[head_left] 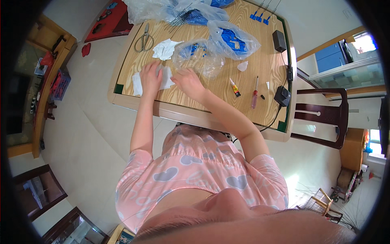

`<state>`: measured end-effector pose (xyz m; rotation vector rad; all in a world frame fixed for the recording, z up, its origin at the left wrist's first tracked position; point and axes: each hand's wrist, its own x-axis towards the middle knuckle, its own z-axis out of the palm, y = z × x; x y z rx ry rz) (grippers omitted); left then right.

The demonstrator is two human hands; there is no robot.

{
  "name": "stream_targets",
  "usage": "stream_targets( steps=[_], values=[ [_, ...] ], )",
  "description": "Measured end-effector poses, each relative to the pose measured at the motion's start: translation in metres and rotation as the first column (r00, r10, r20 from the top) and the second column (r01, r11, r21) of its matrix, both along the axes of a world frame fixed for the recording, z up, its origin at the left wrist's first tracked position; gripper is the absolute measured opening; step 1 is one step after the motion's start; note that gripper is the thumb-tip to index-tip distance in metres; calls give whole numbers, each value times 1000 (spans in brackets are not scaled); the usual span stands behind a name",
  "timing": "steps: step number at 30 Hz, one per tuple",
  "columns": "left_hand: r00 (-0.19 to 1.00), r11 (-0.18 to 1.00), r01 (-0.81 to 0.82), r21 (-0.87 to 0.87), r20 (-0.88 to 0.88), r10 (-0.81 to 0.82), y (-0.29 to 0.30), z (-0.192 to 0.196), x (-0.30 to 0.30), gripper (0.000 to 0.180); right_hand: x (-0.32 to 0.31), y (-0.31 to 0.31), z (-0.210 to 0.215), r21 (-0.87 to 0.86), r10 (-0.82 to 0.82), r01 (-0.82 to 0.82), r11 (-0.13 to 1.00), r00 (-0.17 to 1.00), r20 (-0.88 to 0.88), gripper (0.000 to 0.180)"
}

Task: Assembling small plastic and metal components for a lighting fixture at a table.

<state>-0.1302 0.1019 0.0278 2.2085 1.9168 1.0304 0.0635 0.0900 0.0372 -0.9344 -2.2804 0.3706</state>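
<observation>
A white tissue lies spread near the front left of the wooden table. My left hand rests on it with the fingers stretched out, covering its middle. At the tissue's right end, my right hand has its fingers bent together on the edge; the fingertips are small and partly hidden. Just beyond my hands are a crumpled white tissue and a clear plastic bag with small blue pieces inside. A pair of scissors lies at the far left.
Right of my hands lie a small glue tube, a screwdriver and a black power adapter with its cable. A bag of blue parts and a bundle of thin wires are at the back. A dark chair stands right.
</observation>
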Motion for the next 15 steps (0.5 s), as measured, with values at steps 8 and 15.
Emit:
stream_targets(
  steps=[8,15],
  values=[
    [964,945,-24,-326,-257,-64,61,20,-3,38,-60,80,19,426,-384,272,863,901,202,28],
    [996,997,69,36,-50,-67,57,7,-10,38,-70,101,8,375,-435,299,878,825,362,30]
  ],
)
